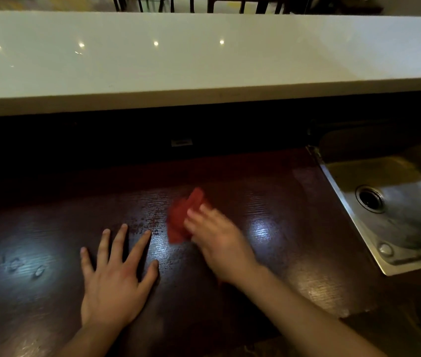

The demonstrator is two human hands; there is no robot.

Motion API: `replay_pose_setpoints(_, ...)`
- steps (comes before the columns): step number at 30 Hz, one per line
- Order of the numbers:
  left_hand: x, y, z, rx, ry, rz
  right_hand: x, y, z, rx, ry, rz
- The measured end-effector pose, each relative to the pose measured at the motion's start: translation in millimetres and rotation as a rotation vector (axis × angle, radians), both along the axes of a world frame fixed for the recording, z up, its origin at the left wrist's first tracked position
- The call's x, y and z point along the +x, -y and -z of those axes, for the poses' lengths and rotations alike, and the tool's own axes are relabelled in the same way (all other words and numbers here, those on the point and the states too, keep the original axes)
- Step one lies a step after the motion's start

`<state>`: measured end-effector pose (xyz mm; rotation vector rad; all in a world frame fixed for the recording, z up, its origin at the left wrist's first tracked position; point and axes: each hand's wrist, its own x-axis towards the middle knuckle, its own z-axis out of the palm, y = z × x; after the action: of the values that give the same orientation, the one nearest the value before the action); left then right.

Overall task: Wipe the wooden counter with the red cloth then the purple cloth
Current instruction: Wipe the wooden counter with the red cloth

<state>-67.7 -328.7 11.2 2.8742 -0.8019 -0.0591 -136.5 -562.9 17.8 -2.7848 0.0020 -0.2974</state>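
Head view of a dark wooden desk (268, 253) during wiping. The right grip (217, 235) is pressed down on the crumpled red cloth (182, 215), its fingers (199, 212) lying over the near right part of the fabric; both the grip and the cloth are blurred, so whether the fingers curl around the fabric or merely press on it cannot be told. The cloth projects beyond the fingertips, away from the person and to the left of the right grip, and lies flat against the desk surface. The left grip (114, 284) is released, palm down, fingers spread, flat on the desk just to the left of the right grip and apart from the cloth. A speckled wet patch (150, 222) shows on the wood between the left fingertips and the cloth. To the right of the right grip, well apart, a steel sink (394, 210) with a round drain (369, 198) is set into the desk. Beyond both grips runs a raised white counter (204, 60) with reflected light spots.
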Motion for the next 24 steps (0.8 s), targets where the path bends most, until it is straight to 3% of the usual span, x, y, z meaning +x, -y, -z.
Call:
replay_pose_setpoints(3,1,-2,3,0.002,-0.001,0.002,-45,13,8,-0.002,-0.023,-0.071)
replay_pose_setpoints(9,1,-2,2,0.014,-0.007,0.007,13,96,-3,0.032,-0.004,0.54)
replay_pose_setpoints(12,2,-2,2,0.006,-0.006,0.007,76,96,-6,-0.001,-0.017,0.633)
replay_pose_setpoints(17,2,-3,2,-0.002,-0.012,0.003,124,20,-8,-0.035,-0.039,0.283)
replay_pose_setpoints(21,2,-3,2,-0.014,-0.019,0.01,52,-26,6,-0.021,-0.049,-0.008)
replay_pose_setpoints(24,2,-3,3,-0.002,-0.023,0.01,4,-2,9,-0.007,-0.049,-0.035)
